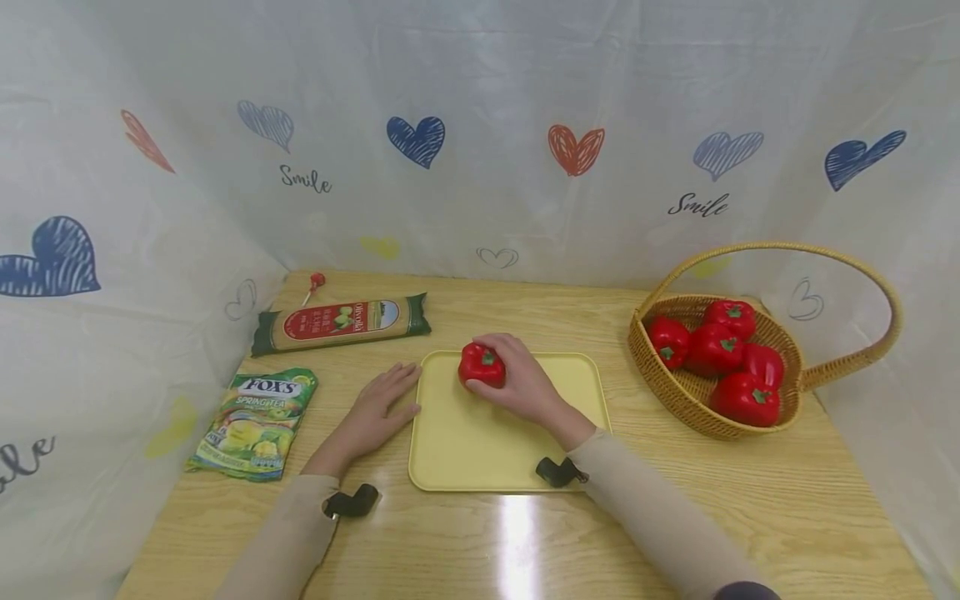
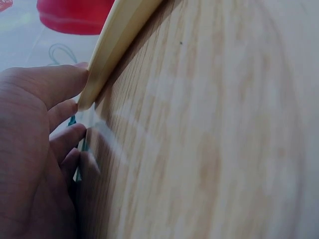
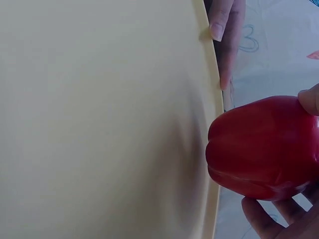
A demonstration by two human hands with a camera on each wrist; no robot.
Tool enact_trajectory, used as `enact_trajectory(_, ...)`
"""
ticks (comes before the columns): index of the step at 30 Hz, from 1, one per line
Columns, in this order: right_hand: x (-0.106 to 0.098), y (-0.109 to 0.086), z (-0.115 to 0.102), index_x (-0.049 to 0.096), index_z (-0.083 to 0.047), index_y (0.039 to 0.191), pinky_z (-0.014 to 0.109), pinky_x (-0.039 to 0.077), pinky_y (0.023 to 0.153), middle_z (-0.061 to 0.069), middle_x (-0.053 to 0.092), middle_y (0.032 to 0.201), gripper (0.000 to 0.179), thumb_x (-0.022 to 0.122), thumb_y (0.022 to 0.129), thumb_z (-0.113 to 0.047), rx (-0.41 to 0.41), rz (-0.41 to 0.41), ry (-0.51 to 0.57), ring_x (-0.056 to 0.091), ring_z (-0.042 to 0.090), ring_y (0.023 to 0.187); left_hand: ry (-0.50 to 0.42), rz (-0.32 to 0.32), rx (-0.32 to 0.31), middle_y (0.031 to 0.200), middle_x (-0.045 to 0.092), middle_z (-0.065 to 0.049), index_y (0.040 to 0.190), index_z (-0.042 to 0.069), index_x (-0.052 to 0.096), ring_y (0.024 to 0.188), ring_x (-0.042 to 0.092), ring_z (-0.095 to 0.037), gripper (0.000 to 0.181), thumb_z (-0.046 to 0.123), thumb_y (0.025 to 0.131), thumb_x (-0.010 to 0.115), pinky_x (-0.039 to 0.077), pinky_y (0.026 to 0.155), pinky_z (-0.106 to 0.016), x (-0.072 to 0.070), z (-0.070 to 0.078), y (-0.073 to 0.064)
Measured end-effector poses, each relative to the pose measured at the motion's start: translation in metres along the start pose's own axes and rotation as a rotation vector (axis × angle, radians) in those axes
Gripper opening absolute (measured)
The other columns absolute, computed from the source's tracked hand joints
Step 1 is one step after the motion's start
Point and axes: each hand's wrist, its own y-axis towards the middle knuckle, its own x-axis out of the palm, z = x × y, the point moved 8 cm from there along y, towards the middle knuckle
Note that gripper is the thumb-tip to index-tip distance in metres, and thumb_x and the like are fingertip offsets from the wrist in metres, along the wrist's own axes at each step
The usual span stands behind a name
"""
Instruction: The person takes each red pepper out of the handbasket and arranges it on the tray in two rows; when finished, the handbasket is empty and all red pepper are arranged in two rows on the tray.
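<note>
A red bell pepper with a green stem is gripped in my right hand, over the back left part of the yellow tray. In the right wrist view the thumb and fingers lie around the pepper, and its shadow falls on the tray surface. At the tray's left edge my left hand lies with extended fingers, thumb and fingertips right at the rim. The left wrist view shows those fingertips touching the tray's side.
A wicker basket with a tall handle holds several red peppers at right. Left of the tray lie a green FOX'S candy bag, a long brown-and-green packet and a red lollipop. A heart-printed curtain closes off the back.
</note>
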Motion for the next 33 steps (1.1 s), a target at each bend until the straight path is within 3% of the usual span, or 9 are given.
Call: enact_trajectory(33,0.032,0.029,-0.012,0.053,-0.011,0.143,0.040,0.053,0.102,0.007,0.056,0.140,0.062,0.077,0.090,-0.033,-0.033,-0.034,0.027,0.054,0.024,0.126,0.009,0.010,-0.004,0.164,0.032,-0.012,0.157,0.010,0.039,0.154,0.019,-0.034,0.062,0.031,0.103,0.060,0.011,0.124,-0.057,-0.001,0.000,0.000)
